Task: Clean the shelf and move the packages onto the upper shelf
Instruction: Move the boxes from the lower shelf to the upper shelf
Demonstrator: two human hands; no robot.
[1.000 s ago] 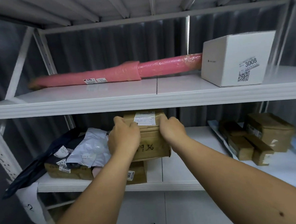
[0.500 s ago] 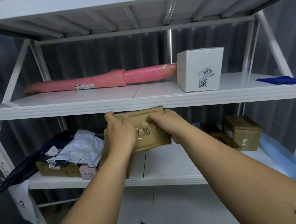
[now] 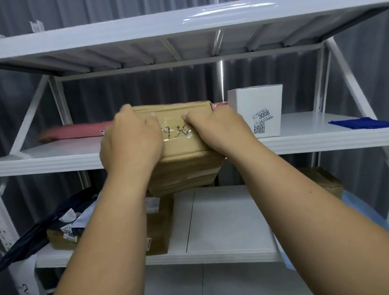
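Observation:
A brown taped cardboard package (image 3: 180, 155) with handwriting on its face hangs in front of the upper shelf (image 3: 53, 161), at the level of its front edge. My left hand (image 3: 129, 142) grips its left side and my right hand (image 3: 217, 132) grips its right side. Behind it on the upper shelf lie a long pink wrapped package (image 3: 76, 130) and a white box (image 3: 258, 110) labelled 3008. On the lower shelf (image 3: 227, 216) remain a brown box (image 3: 159, 222) under my left arm, grey and dark mail bags (image 3: 63, 221) at the left, and a brown package (image 3: 325, 180) at the right.
A blue cloth (image 3: 365, 122) lies on the right end of the upper shelf. A light blue bag (image 3: 361, 217) sits at the right of the lower shelf. White uprights (image 3: 341, 74) and diagonal braces frame the shelves, with a corrugated grey wall behind.
Both hands have lifted the brown package from the lower shelf up to the front edge of the upper shelf. My view has tilted upward.

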